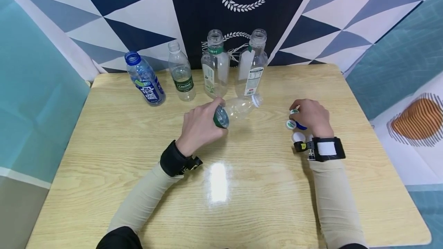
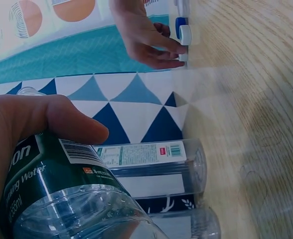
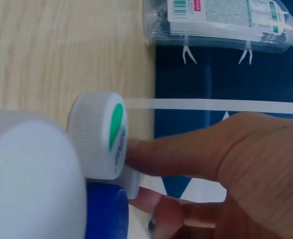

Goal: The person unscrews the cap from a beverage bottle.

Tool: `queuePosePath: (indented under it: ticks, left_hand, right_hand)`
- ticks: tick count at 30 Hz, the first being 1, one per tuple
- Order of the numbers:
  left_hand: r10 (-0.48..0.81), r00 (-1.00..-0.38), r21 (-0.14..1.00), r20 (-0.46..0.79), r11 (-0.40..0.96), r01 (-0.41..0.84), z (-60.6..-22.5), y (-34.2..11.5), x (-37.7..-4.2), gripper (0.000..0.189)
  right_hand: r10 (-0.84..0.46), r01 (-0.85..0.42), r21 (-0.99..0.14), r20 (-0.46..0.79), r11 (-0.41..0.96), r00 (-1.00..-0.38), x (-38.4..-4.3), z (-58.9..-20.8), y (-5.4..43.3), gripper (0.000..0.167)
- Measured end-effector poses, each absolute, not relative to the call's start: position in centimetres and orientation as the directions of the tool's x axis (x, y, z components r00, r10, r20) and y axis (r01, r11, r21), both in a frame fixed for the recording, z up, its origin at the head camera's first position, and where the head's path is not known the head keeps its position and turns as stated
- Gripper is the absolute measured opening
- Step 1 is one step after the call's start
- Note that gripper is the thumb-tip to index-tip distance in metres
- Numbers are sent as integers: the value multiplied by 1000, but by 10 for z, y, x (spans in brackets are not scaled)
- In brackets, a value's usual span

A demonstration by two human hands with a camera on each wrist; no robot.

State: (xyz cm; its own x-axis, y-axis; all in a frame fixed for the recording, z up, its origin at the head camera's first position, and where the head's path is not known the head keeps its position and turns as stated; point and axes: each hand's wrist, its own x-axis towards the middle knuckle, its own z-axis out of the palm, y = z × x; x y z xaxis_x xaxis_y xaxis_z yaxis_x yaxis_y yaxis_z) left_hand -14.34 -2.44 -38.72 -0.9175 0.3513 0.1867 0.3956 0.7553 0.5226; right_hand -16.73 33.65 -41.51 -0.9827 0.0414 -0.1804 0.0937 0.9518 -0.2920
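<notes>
My left hand (image 1: 202, 124) grips a clear plastic water bottle (image 1: 238, 108) around its dark green label (image 2: 62, 164). The bottle lies tilted above the table, base towards me and whitish neck pointing right. At the right side my right hand (image 1: 311, 116) pinches a small white bottle cap (image 3: 132, 183) between thumb and fingertips. Right beside it stands a white cap with a green mark (image 3: 99, 134), along with a blue cap (image 3: 106, 211). A larger white cap (image 1: 298, 137) lies nearer me, and another is partly hidden by the wrist strap.
Along the table's back edge stand a blue-labelled bottle (image 1: 147, 80), a small green-labelled bottle (image 1: 181, 72) and two tall clear bottles, one left (image 1: 215, 64) and one right (image 1: 252, 64), all uncapped. Patterned cloth (image 1: 138, 18) hangs behind the wooden table (image 1: 259, 187).
</notes>
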Motion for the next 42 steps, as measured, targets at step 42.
queuePosePath:
  ticks: [42]
  left_hand:
    - [-297,-925,960,236,220,174,-446,-143,-170,84]
  right_hand:
    - [-257,-322,-447,202,835,-945,-140,-358,255,15]
